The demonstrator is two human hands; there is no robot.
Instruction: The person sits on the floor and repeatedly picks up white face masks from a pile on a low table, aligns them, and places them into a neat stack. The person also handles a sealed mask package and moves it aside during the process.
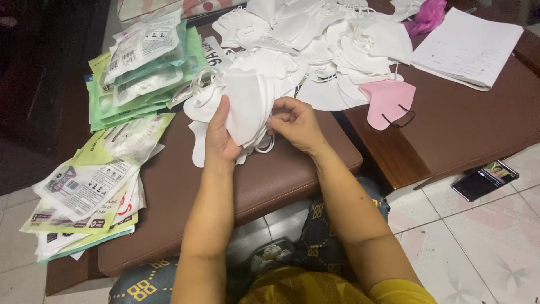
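Head view, looking down. My left hand (220,137) is closed around a small stack of white face masks (244,107), thumb on the near face and fingers wrapped behind; how many masks the stack holds I cannot count, since the layers overlap. The stack stands roughly upright in this grip, its long axis running from the lower left up toward the upper right, and it sits above the brown padded bench (185,186). My right hand (295,124) lies just to the right of the stack, fingertips pinched on its right edge; both hands touch it, the left carrying the weight.

Beyond the stack, touching its far edge, lies a loose heap of white masks (320,39), too many and too tangled to count. One pink mask (387,100) rests at the heap's right edge. Two piles of green-and-white packets lie to my left: filled packets (143,62) farther off, flat packets (93,186) nearer. One sheaf of paper (469,48), one magenta bag (426,16) and one phone (484,179) on the tiled floor lie well to the right.
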